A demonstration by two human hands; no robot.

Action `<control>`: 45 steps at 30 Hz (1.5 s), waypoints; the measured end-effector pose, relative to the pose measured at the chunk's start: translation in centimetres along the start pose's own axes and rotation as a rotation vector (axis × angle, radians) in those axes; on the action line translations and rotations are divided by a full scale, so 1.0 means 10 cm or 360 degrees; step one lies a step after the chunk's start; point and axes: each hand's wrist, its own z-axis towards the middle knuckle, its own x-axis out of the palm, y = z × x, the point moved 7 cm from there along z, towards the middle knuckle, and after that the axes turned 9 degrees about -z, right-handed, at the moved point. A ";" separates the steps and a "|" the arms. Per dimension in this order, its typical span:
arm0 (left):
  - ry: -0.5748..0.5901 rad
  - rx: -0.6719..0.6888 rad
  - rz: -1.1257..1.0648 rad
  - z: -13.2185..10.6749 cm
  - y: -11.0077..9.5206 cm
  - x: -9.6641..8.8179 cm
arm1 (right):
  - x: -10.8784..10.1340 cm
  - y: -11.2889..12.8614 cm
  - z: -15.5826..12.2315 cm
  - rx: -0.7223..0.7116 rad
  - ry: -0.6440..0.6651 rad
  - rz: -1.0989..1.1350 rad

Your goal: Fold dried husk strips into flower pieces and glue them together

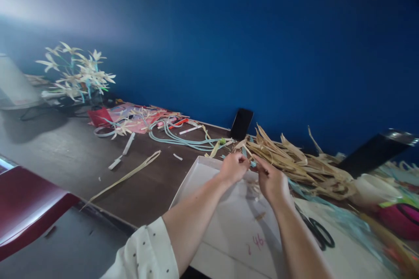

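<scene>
Over the far edge of a white shallow box (225, 226), my left hand (234, 168) and my right hand (272, 179) work close together. Both are closed, fingertips pinched. Between them shows a small piece with a pale strip (248, 151) and a bit of light blue (253, 164); the fingers hide most of it. Dried corn husks (291, 157) lie in a heap just beyond my right hand. Inside the box are small pale scraps (255, 188) and pinkish-red handwriting (257, 243). Black-handled scissors (319, 232) rest beside my right forearm, partly hidden.
A phone (242, 124) leans on the blue partition (209, 52). Light-blue cords (176, 139), pens and pink paper (139, 128) lie left. Further left stand pale husk-like flowers (83, 74). A dark tumbler (376, 152) and white bowl (376, 189) are right. A red chair (29, 209) is at lower left.
</scene>
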 end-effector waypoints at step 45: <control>0.0273 0.0096 0.0240 -0.06 -0.07 0.08 | -0.22 -0.39 0.00 0.0600 -0.0569 0.1009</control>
